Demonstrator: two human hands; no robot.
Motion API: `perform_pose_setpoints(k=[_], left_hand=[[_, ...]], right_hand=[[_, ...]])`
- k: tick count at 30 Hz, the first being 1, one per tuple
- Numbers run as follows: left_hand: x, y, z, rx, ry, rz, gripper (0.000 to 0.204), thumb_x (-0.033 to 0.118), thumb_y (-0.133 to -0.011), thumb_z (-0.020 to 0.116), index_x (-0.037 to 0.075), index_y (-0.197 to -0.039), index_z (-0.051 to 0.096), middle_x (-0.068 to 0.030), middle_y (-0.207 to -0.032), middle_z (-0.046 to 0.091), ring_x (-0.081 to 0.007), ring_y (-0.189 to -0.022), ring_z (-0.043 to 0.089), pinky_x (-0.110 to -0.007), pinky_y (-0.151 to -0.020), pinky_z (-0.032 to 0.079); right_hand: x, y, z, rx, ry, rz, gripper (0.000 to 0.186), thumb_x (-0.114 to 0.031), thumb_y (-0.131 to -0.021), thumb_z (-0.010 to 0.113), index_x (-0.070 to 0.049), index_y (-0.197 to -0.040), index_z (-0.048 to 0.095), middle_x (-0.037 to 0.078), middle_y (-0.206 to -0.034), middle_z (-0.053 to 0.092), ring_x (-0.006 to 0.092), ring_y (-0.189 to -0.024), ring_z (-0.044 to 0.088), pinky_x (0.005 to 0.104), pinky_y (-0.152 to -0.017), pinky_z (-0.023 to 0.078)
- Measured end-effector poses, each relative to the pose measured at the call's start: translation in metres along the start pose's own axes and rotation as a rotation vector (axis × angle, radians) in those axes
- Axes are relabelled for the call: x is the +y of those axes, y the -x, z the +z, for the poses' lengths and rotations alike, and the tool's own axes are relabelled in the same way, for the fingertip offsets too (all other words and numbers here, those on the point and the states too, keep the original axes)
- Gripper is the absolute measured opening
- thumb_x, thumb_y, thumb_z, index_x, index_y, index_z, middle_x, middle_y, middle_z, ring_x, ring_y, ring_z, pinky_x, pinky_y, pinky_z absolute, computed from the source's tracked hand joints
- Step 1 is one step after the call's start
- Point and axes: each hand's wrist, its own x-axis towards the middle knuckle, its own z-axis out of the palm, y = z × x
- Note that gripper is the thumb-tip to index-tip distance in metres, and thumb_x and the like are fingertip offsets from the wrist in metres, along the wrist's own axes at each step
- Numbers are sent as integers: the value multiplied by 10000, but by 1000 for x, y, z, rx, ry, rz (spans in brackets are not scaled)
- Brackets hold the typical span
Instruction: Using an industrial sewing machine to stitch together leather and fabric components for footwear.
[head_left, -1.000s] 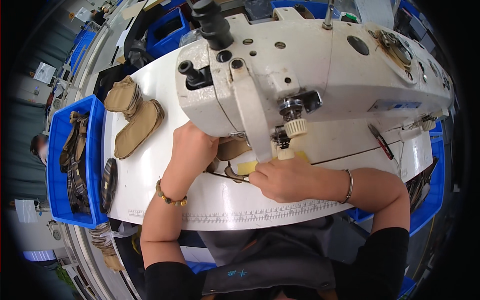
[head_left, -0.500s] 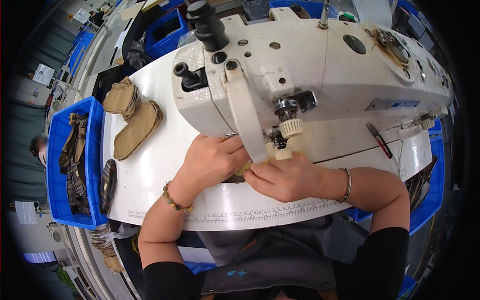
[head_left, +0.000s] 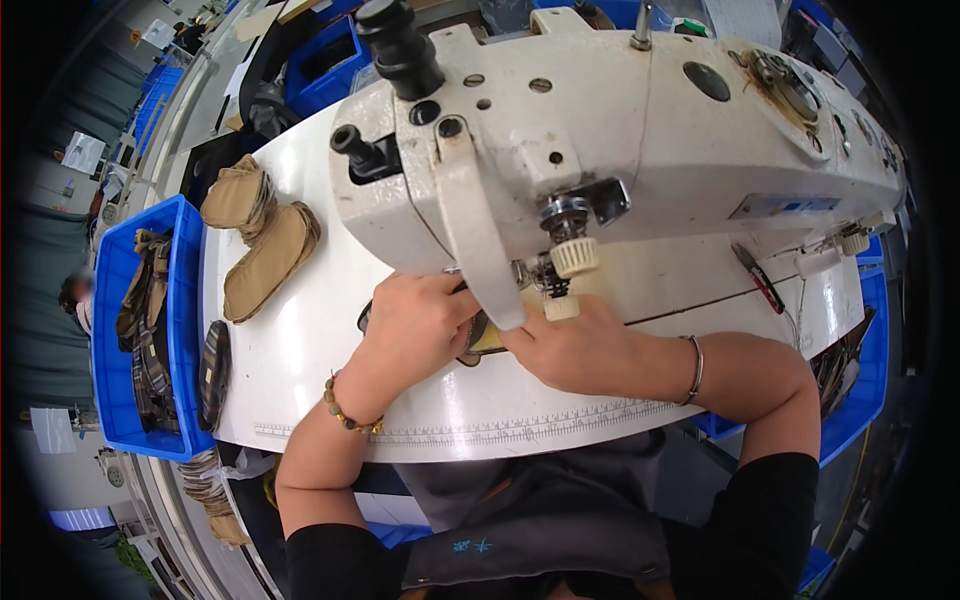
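Both of my hands are at the needle area of a white sewing machine (head_left: 640, 140), partly behind its pale thread lever cover (head_left: 482, 230). Between them lies a small fabric piece (head_left: 487, 342) with a yellow face and dark edging. My left hand (head_left: 415, 322) is closed on its left side, fingers curled, with a dark edge of cloth showing beside the knuckles. My right hand (head_left: 572, 345) grips the right side, thumb and fingers pressed together. The machine head hides the needle and most fingertips.
Stacked tan fabric pieces (head_left: 270, 260) lie at the table's left, near a dark plaid piece (head_left: 214, 375). A blue bin (head_left: 195, 330) of plaid pieces stands beyond. Red-and-black snips (head_left: 758, 278) rest at right. A ruler strip (head_left: 470, 432) runs along the front edge.
My left hand has shifted slightly left and down, and more of the yellow and dark fabric piece shows between the hands. The whole view has shifted a little.
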Motion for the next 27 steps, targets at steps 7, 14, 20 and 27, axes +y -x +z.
perform_pose_setpoints(k=[7, 14, 20, 27], left_hand=[[7, -2, -5, 46, -13, -14, 265, 70, -658, 720, 160, -903, 768, -21, -765, 648, -244, -649, 629, -360, -567, 479], [13, -6, -13, -51, -12, -115, 248, 90, -706, 760, 166, -941, 780, -26, -748, 649, -241, -598, 622, -347, -518, 480], [13, -7, -10, -18, -32, -122, 229, 128, -724, 748, 152, -950, 774, -37, -827, 686, -252, -649, 658, -359, -557, 510], [13, -5, -12, -63, -73, -133, 235, 176, -732, 745, 130, -961, 767, -63, -884, 695, -267, -690, 668, -369, -586, 518]], right_hand=[[-1, -4, -3, 8, -94, -27, 112, -113, -735, 633, -59, -775, 543, 22, -607, 569, 181, -518, 630, 328, -414, 457], [-1, -3, 4, 48, -94, -43, 128, -100, -719, 642, -58, -763, 529, 18, -599, 557, 174, -510, 620, 326, -410, 441], [3, 0, 15, 54, -10, -17, 119, -116, -730, 649, -60, -789, 562, 15, -566, 545, 177, -474, 602, 330, -392, 419], [9, 0, 10, -92, 3, 1, 255, -101, -758, 613, -12, -995, 643, 129, -1072, 689, 167, -628, 615, 296, -426, 424]])
